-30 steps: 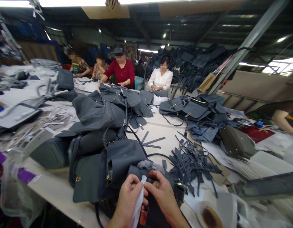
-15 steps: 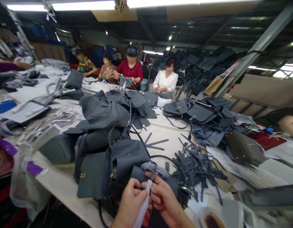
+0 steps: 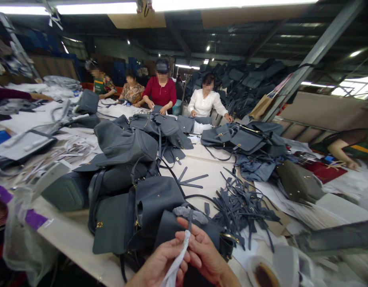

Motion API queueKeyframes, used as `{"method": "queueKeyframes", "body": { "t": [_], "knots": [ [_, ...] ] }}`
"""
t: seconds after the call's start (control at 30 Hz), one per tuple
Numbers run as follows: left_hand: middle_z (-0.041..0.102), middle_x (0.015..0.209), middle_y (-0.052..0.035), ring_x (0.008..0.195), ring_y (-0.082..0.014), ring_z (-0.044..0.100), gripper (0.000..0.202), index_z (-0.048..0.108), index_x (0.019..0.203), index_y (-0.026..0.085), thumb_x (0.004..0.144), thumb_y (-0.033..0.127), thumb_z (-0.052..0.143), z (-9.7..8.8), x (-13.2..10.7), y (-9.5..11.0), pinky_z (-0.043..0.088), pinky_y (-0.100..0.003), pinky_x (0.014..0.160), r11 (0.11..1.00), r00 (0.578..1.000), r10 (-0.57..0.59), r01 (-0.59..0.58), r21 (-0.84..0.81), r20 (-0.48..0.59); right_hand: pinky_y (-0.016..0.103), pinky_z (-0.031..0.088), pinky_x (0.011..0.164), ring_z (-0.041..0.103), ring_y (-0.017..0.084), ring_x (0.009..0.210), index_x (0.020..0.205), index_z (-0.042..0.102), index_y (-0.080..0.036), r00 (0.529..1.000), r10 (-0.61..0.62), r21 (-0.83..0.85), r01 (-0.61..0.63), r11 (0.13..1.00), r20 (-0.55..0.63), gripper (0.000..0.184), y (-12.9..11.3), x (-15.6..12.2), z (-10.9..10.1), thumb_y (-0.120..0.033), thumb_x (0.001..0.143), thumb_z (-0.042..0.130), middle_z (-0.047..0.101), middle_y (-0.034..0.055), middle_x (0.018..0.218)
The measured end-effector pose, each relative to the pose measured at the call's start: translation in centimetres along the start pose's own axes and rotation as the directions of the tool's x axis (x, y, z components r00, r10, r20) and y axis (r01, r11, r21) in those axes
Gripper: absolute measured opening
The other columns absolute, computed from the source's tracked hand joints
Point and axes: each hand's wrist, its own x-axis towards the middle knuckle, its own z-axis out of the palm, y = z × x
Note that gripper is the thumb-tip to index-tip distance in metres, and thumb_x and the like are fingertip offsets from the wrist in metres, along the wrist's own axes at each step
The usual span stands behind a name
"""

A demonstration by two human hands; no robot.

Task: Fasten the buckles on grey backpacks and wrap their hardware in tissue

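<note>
My left hand [image 3: 166, 257] is closed on a long strip of white wrapping paper [image 3: 174, 266], which trails down toward me. My right hand [image 3: 207, 249] pinches the paper's upper end from the other side, its index finger lying behind a narrow dark strap [image 3: 190, 219]. The paper is wrapped around the strap's lower part. Just beyond my fingers, clear plastic [image 3: 198, 215] covers what looks like a handle of the dark blue-grey handbag [image 3: 167, 227] under my hands. My hands hide much of this bag.
Several blue-grey handbags [image 3: 126, 143] are heaped ahead and left. Loose strap pieces [image 3: 240, 207] pile up at right, near a cup of brown liquid [image 3: 264, 275]. Co-workers sit across the table, one in a red top [image 3: 160, 91], another in white [image 3: 206, 103]. A metal post [image 3: 315, 59] slants at right.
The view has shifted slightly to the right. My left hand has slid a little down the paper. Across the table, the co-worker in white has stretched an arm out toward the bags.
</note>
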Motion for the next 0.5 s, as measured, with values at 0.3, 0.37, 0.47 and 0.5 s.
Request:
{"method": "queueKeyframes", "body": {
  "t": [0.3, 0.37, 0.47, 0.5],
  "knots": [
    [0.063, 0.057, -0.0023, 0.041, -0.0073, 0.053, 0.012, 0.065, 0.079, 0.011, 0.07, 0.013, 0.073, -1.3, 1.3, -0.8, 0.038, -0.014, 0.037, 0.971, 1.0, 0.024, -0.022, 0.236, -0.004, 0.011, 0.028, 0.034, 0.036, -0.001, 0.028, 0.101, 0.072, -0.02, 1.0, -0.028, 0.043, 0.028, 0.999, 0.012, 0.05, 1.6, 1.0, -0.6, -0.025, 0.055, 0.092, 0.066, -0.0048, 0.054],
    [0.065, 0.058, -0.0049, 0.044, -0.008, 0.055, 0.016, 0.064, 0.076, 0.01, 0.073, 0.022, 0.075, -1.6, 1.4, -0.9, 0.038, -0.015, 0.042, 0.948, 0.994, 0.083, -0.099, 0.303, 0.065, 0.012, 0.027, 0.033, 0.035, 0.0, 0.028, 0.106, 0.07, -0.018, 0.999, -0.031, -0.05, 0.031, 0.998, 0.007, 0.055, 1.7, 0.7, -0.7, -0.034, 0.057, 0.09, 0.064, -0.0054, 0.052],
    [0.065, 0.059, -0.0058, 0.047, -0.0071, 0.054, 0.037, 0.06, 0.071, 0.012, 0.069, 0.042, 0.081, -3.0, 1.8, -1.5, 0.034, -0.015, 0.046, 0.927, 0.981, 0.165, -0.19, 0.325, 0.102, 0.016, 0.036, 0.036, 0.047, 0.005, 0.033, 0.116, 0.066, -0.018, 1.0, -0.015, -0.388, 0.005, 0.922, -0.024, 0.068, 0.3, -1.3, -1.0, -0.052, 0.06, 0.084, 0.064, -0.004, 0.056],
    [0.065, 0.058, -0.0047, 0.047, -0.0066, 0.053, 0.042, 0.059, 0.07, 0.013, 0.065, 0.046, 0.084, -3.7, 2.1, -1.8, 0.032, -0.015, 0.047, 0.926, 0.982, 0.171, -0.188, 0.329, 0.081, 0.018, 0.041, 0.04, 0.052, 0.008, 0.038, 0.118, 0.066, -0.019, 0.996, -0.046, -0.535, 0.0, 0.845, -0.074, 0.067, -0.7, -2.2, -1.0, -0.055, 0.064, 0.08, 0.065, -0.003, 0.059]
  ]
}}
